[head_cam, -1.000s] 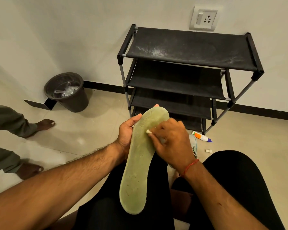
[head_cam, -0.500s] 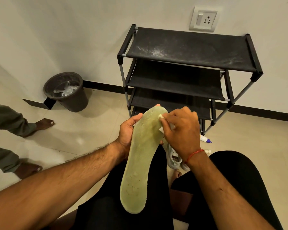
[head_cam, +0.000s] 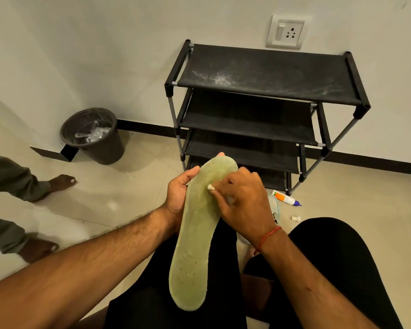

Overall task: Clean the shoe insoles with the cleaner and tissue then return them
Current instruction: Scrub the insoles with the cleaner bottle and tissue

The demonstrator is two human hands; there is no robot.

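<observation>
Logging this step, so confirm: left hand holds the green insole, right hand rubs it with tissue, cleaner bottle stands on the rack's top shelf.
Not quite: in the head view the cleaner bottle lies on the floor beside the rack. The left hand holds the green insole and the right hand rubs it with tissue.

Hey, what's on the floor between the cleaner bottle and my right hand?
A white shoe, partly hidden behind the right hand, lies beside the cleaner bottle, as seen in the head view.

Head view, one wide-angle camera: worn on the person's head, faces forward and down; left hand (head_cam: 178, 197) and right hand (head_cam: 246, 206) near below the lens, shoe rack (head_cam: 266, 72) and wall (head_cam: 100, 48) farther ahead.
</observation>
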